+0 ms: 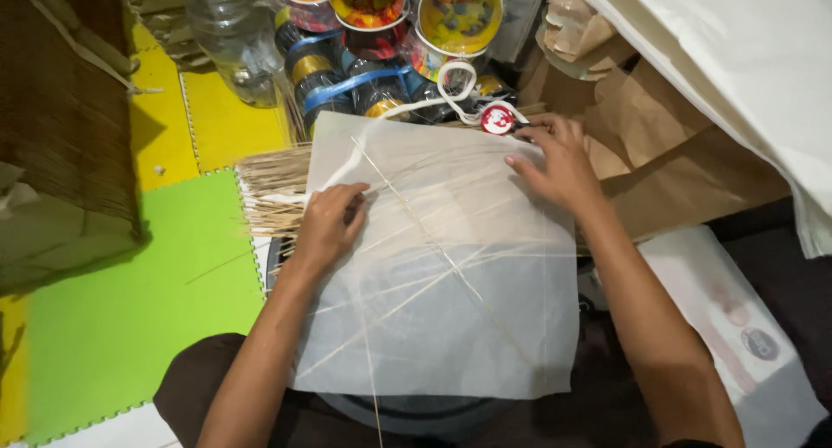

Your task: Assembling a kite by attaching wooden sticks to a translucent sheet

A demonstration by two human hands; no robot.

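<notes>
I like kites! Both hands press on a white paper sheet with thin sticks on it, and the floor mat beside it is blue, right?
Not quite: the floor mat is green, as the head view shows. The left hand and right hand do press on the white paper sheet with thin sticks.

green mat (130, 318) open leftward, thread spools (364, 84) crowding ahead, paper bags (667, 162) right

Lots you can't make out here. The white paper sheet (451, 301) covers most of the dark round thing (416, 409) under it, so what that is stays unclear. The thin sticks (433, 240) only show through the paper as faint lines. The bundle of sticks (273, 188) runs under the sheet's left edge. At the top of the frame the plastic bottle (234, 32) and the colourful round lids (459, 15) get cut off. The left hand (329, 223) has its fingertips curled under, out of sight.
</notes>
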